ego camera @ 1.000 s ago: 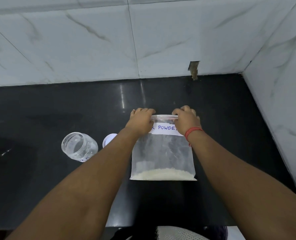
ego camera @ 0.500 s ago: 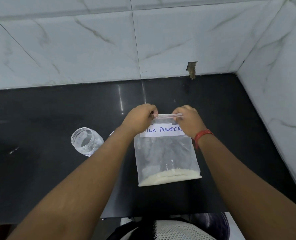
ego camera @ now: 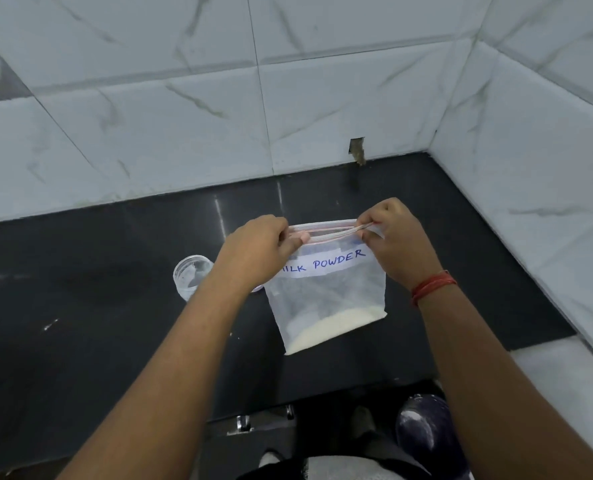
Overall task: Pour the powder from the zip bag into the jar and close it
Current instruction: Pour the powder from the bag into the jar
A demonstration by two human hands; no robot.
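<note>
A clear zip bag (ego camera: 326, 292) with a white label reading "MILK POWDER" hangs upright over the black counter (ego camera: 97, 306). White powder (ego camera: 326, 329) lies along its bottom. My left hand (ego camera: 257, 252) pinches the left end of the zip strip and my right hand (ego camera: 397, 240) pinches the right end; the two strips show a narrow gap between them. A clear open jar (ego camera: 190, 276) stands on the counter to the left, partly hidden behind my left forearm. Its lid is hidden by my arm.
White marble-patterned tiled walls (ego camera: 288, 116) close the counter at the back and on the right. The counter's front edge runs below the bag, with a dark round object (ego camera: 426, 434) on the floor beneath.
The bag has been lifted and my hands have spread to its two top corners. The zip strips have parted slightly. The view has tilted down, showing the counter's front edge.
</note>
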